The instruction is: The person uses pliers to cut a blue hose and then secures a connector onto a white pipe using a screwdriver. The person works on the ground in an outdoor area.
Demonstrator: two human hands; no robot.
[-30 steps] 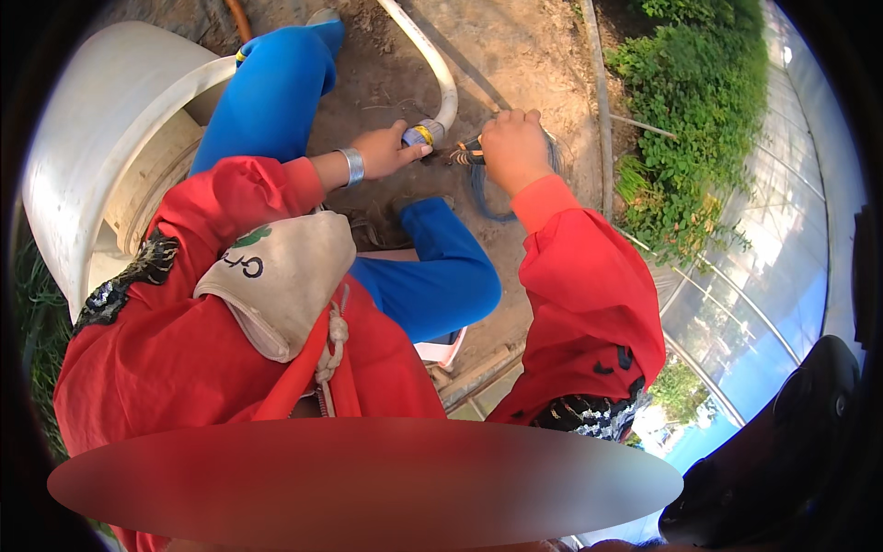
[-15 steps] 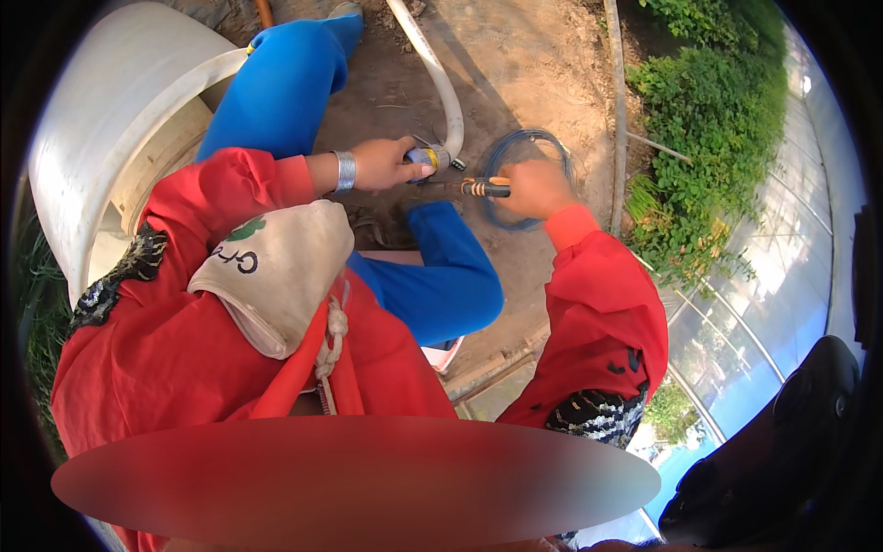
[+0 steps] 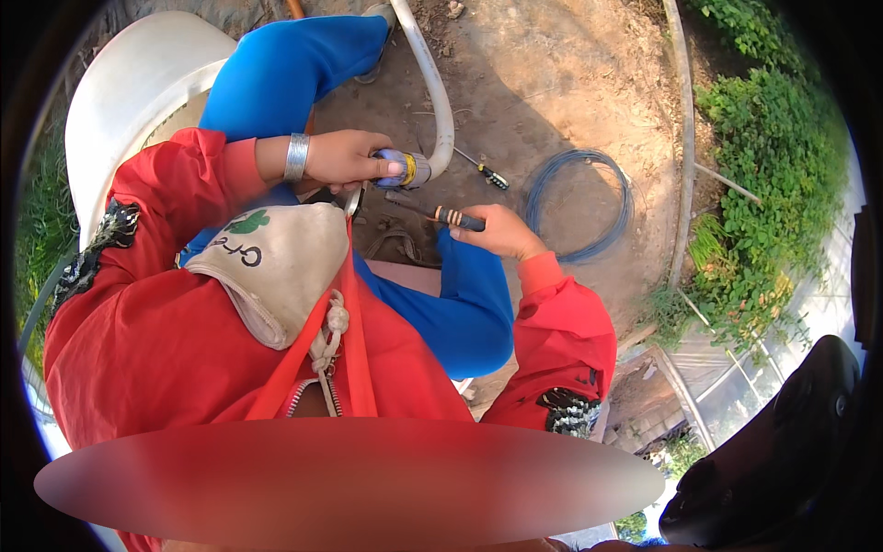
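Head view: one white tub [image 3: 120, 101] stood at my left. One white pipe [image 3: 439, 101] curved over the soil [image 3: 570, 83]. One coil of blue-grey wire [image 3: 535, 198] lay to the right. Of my two hands, the left hand [image 3: 345, 158] grasped one fitting [image 3: 409, 170], yellow-banded, at the pipe's end; the right hand [image 3: 501, 232] was closed on one orange-and-black-handled tool [image 3: 455, 218], its tip near the fitting. One screwdriver [image 3: 493, 177] lay between pipe and coil.
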